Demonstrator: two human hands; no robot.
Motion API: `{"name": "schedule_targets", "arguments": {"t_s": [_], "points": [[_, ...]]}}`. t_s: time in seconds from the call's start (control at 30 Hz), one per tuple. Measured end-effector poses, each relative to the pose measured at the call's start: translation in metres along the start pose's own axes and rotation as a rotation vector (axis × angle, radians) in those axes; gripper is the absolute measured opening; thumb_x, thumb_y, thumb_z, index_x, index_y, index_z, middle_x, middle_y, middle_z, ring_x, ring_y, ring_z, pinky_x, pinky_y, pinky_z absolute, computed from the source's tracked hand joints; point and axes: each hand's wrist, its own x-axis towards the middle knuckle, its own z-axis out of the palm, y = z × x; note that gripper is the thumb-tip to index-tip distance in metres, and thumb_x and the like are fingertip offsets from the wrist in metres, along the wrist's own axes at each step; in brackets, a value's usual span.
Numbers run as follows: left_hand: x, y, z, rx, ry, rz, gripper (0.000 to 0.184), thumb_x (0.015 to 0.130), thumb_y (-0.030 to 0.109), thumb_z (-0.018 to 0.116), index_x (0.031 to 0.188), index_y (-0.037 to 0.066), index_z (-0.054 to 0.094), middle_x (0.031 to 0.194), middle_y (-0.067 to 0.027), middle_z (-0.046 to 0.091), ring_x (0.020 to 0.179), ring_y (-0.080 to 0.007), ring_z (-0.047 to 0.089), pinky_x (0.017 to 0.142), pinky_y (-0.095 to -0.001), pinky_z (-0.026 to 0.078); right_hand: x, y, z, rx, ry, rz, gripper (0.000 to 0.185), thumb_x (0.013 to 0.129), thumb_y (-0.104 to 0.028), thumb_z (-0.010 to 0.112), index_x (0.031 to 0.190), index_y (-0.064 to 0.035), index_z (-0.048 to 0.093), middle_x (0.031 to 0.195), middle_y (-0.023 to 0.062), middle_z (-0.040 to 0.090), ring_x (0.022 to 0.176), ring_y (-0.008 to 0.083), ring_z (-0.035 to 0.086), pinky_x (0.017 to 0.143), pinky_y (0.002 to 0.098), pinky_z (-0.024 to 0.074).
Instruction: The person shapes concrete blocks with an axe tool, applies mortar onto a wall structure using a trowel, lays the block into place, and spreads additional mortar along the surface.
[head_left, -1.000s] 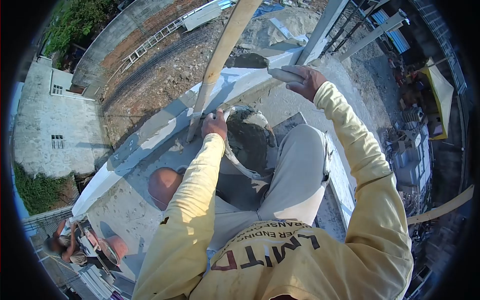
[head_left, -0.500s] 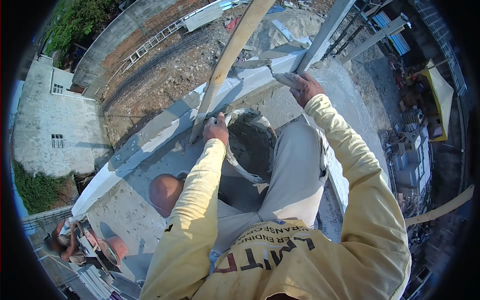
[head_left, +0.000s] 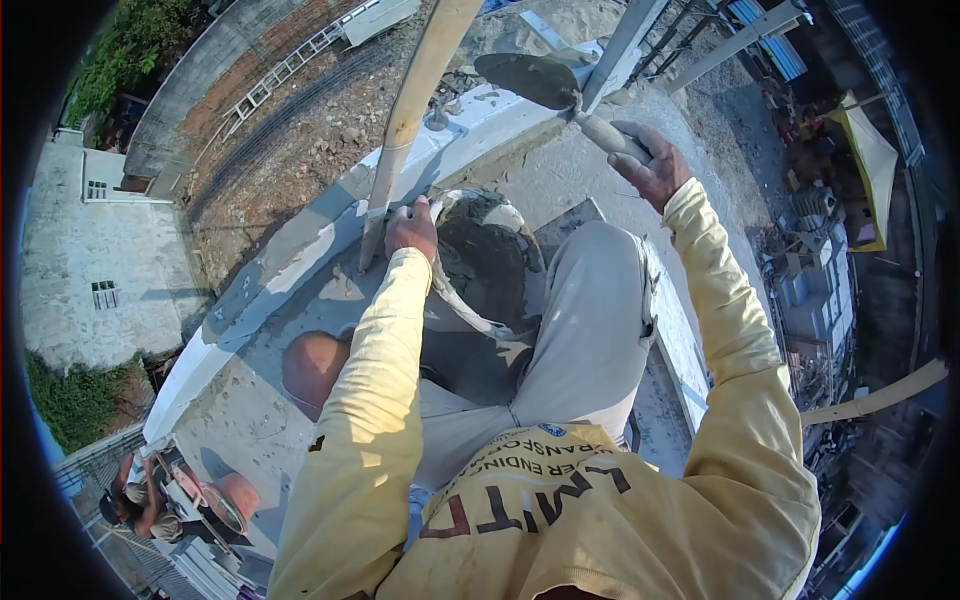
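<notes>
My right hand (head_left: pixel 655 168) is closed on the handle of a trowel (head_left: pixel 530 80). The broad blade, coated in grey mortar, is over the far end of a low wall (head_left: pixel 500 112), beside an upright post (head_left: pixel 622 55). Wet grey patches lie along the pale top of this wall. With fingers bent over its near-left rim, my left hand (head_left: pixel 412 228) grips a bucket (head_left: pixel 465 315). Grey mortar (head_left: pixel 490 265) lies inside the bucket, which is between my legs and the wall. A wooden pole (head_left: pixel 408 115) leans close to my left hand.
Beyond the wall, rubble-strewn ground (head_left: pixel 310 150) lies lower down, with a ladder (head_left: pixel 285 75) there. At lower left a person (head_left: pixel 140 500) is beside a reddish tub (head_left: pixel 235 498). Another wooden strip (head_left: pixel 875 403) juts in at right.
My right hand has moved right and toward me, with the trowel lifted and its blade turned into full view. My left hand stays on the bucket rim. The view has shifted slightly.
</notes>
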Motion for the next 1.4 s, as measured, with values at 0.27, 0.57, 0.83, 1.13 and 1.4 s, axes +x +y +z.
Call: {"name": "schedule_targets", "arguments": {"t_s": [0.27,0.57,0.83,1.13,1.4], "points": [[0.005,0.002,0.003,0.171,-0.004,0.066,0.057,0.092,0.047,0.037,0.113,-0.001,0.059,0.115,-0.0261,0.058,0.11,-0.0385,0.054,0.095,-0.0406,0.041,-0.005,-0.052,0.026,-0.558,-0.582,0.029,0.049,0.074,-0.037,0.071,0.111,-0.0061,0.063,0.104,0.0156,0.066,0.092,0.0321,0.064,0.082,0.0416,0.0498],[-0.001,0.0,-0.002,0.197,0.053,0.125,0.035,0.095,0.032,0.039,0.122,0.017,0.056,0.112,-0.0287,0.059,0.104,-0.0413,0.058,0.091,-0.0434,0.045,0.0,-0.028,0.199,-0.95,-1.103,-0.084,0.028,0.083,-0.031,0.055,0.106,-0.0193,0.066,0.099,0.0063,0.066,0.098,0.0289,0.063,0.081,0.046,0.0517],[0.002,-0.024,0.008,0.447,0.1,0.394,0.032,0.094,0.023,0.042,0.121,0.016,0.056,0.109,-0.0296,0.06,0.1,-0.0411,0.06,0.088,-0.0434,0.048,0.037,-0.004,0.166,-0.528,-1.223,0.066,0.044,0.071,-0.039,0.073,0.102,-0.0072,0.069,0.086,0.0072,0.069,0.077,0.0196,0.064,0.068,0.0351,0.0504],[-0.009,0.014,-0.011,-0.018,0.023,-0.055,0.067,0.09,0.051,0.039,0.116,-0.008,0.056,0.122,-0.0278,0.054,0.117,-0.0374,0.05,0.1,-0.0397,0.038,0.056,0.019,0.076,0.112,-1.056,0.498,0.04,0.071,-0.036,0.08,0.102,-0.0133,0.071,0.086,-0.0001,0.066,0.063,0.0112,0.057,0.053,0.0258,0.0474],[-0.012,0.018,-0.013,-0.052,0.064,-0.053,0.061,0.089,0.05,0.041,0.104,-0.005,0.062,0.108,-0.0285,0.06,0.105,-0.0412,0.055,0.091,-0.0439,0.042,0.032,0.029,-0.02,0.437,-0.731,0.496,0.044,0.074,-0.035,0.078,0.106,-0.0052,0.067,0.075,0.0009,0.064,0.055,0.0063,0.052,0.043,0.0208,0.0396]]}}
